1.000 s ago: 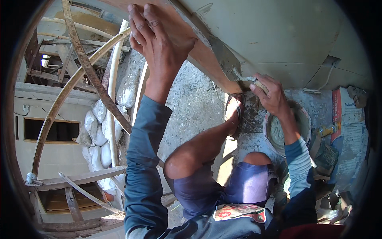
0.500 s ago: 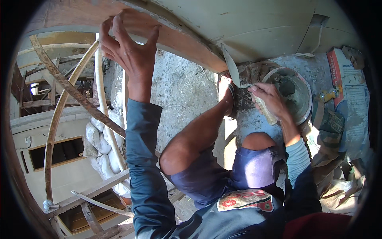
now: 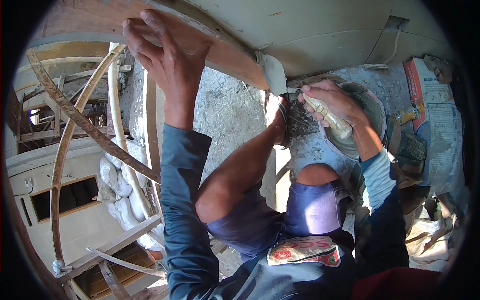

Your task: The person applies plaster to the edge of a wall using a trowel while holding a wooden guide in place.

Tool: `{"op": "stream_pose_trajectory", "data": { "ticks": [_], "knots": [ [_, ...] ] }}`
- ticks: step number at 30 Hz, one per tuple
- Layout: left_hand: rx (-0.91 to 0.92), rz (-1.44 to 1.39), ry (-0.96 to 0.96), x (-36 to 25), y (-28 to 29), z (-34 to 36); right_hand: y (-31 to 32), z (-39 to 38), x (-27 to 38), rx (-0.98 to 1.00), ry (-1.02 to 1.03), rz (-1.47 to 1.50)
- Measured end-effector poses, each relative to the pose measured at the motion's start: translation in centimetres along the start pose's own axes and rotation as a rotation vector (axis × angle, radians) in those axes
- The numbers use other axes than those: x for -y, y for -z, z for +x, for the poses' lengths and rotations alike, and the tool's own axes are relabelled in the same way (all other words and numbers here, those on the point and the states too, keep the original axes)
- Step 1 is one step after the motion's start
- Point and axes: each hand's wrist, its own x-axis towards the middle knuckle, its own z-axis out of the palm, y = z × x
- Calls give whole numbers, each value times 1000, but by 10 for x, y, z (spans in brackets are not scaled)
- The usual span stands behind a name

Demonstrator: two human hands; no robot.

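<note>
Left hand (image 3: 172, 65): grip spread open on wooden board (image 3: 235, 61), apparently steadying it | Right hand (image 3: 335, 102): grip closed around putty knife (image 3: 327, 115) | Bucket (image 3: 377, 107): beside right hand, presumably for reach

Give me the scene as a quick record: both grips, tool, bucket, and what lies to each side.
Left grip: fingers spread, at the wooden board
Right grip: closed around the handle of a trowel
Trowel blade: near the board's right end; contact unclear
Bucket: partly hidden behind the right grip, grey mix inside
Far right: red, white and blue paper bag
Left side: pile of white sacks
</note>
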Motion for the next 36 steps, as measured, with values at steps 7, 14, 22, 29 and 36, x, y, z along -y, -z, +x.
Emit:
{"op": "stream_pose_trajectory", "data": {
  "ticks": [7,14,22,29,36],
  "knots": [
    [18,56,-38,1,0,1,-14,-25,12,70,191,145],
    [-7,-69,13,1,-19,-31,-20,16,-56,-306,736,-504],
    [41,-39,-14,-5,-32,-39,-27,48,-85,-375,894,-634],
    [20,-51,1,-10,-31,-35,-19,23,-17,-418,1034,-743],
    [34,-36,0,-14,-30,-35,4,59,-45,-430,992,-798]
  ]
}}
